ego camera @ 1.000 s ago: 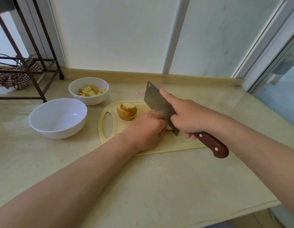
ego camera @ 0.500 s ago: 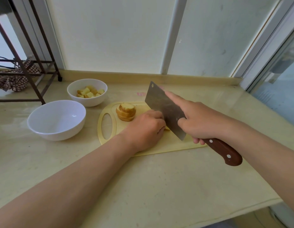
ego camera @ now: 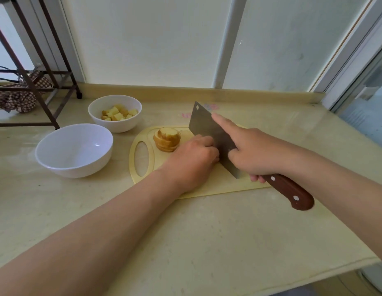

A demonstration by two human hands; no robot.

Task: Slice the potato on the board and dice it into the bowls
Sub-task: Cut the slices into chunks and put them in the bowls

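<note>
- The only potato in plain view is a stack of slices (ego camera: 167,139) at the far left end of the cutting board (ego camera: 228,184), right by the handle slot. Whatever piece is being cut is hidden under the left hand.
- The left hand (ego camera: 192,163) sits on the board with fingers curled and knuckles up against the flat of the blade. It's impossible to say if it's actually pinning potato under there.
- The right hand (ego camera: 256,154) is wrapped round the brown handle of the cleaver (ego camera: 207,129), with the index finger laid straight along the top of the blade.
- To do this bit well, probably: fingertips tucked behind the knuckles, the flat riding against them, straight-down cuts at even spacing, and the edge never lifted above knuckle height.
- The small bowl (ego camera: 121,126) already holds dice, and the big bowl (ego camera: 79,167) looks empty. Both sit left of the board, so it's an easy scoop, just mind the stack on the way.
</note>
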